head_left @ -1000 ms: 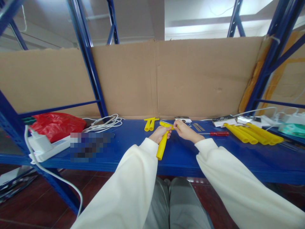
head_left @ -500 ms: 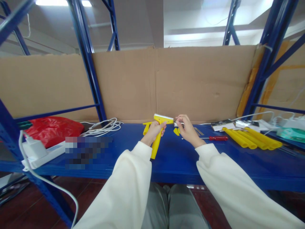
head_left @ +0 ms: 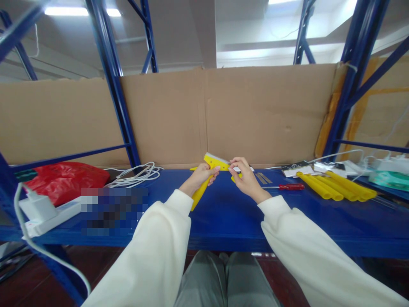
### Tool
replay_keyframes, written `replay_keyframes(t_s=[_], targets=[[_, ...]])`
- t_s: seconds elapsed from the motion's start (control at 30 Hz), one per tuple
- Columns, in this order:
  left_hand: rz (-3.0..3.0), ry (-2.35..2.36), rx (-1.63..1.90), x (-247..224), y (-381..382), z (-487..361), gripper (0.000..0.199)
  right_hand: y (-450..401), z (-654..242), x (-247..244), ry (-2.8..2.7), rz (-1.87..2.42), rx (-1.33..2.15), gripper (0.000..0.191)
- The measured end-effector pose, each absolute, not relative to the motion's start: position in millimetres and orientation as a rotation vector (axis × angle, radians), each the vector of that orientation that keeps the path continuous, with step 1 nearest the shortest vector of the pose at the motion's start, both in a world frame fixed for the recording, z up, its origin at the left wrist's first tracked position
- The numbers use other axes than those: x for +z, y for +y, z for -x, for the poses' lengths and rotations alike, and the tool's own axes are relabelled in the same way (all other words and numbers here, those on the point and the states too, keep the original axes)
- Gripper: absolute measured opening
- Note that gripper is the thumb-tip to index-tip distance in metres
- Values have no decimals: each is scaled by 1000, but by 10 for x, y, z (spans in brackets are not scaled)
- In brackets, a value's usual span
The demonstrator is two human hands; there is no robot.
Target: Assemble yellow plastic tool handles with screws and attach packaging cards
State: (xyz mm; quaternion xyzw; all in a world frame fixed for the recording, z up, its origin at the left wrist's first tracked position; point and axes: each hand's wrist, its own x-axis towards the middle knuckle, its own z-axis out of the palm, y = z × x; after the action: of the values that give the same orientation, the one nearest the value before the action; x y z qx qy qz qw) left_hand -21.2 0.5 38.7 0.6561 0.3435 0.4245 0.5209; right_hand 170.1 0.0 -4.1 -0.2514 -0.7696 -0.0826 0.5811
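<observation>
My left hand (head_left: 202,175) is wrapped round the handle of a yellow scraper (head_left: 198,197), near where it meets the wide head. A pale strip runs along the top edge of the head, which tilts down to the right. My right hand (head_left: 244,177) is at the head's right end, thumb and fingers pinched together there. Whatever may be between those fingertips is too small or hidden to make out. Behind the right hand, small yellow pieces are partly covered. To its right lie flat metal strips (head_left: 264,178) and a screwdriver with a red handle (head_left: 291,187).
Several yellow tubular handles (head_left: 335,187) lie at the right, by a black-and-white packet (head_left: 297,169). At the left are a coiled white cable (head_left: 140,175), a red bag (head_left: 68,181) and a power strip (head_left: 54,219). A cardboard sheet (head_left: 255,115) stands behind the blue shelf (head_left: 230,213).
My right hand has moved left to the scraper head and now touches its end. The scraper has tilted, with its handle bottom swinging left. The view has shifted slightly.
</observation>
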Motion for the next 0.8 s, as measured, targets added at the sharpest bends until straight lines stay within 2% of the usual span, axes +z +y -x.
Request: replay_keyframes(t_s=[0.53,0.8], targets=[[-1443,645,846,410,5,254,35,-51,-1673,5,-1798,624,-163,12],[-1458,737,903,387,-8,197,38,-33,-1676,-13,-1816,615,-173,13]])
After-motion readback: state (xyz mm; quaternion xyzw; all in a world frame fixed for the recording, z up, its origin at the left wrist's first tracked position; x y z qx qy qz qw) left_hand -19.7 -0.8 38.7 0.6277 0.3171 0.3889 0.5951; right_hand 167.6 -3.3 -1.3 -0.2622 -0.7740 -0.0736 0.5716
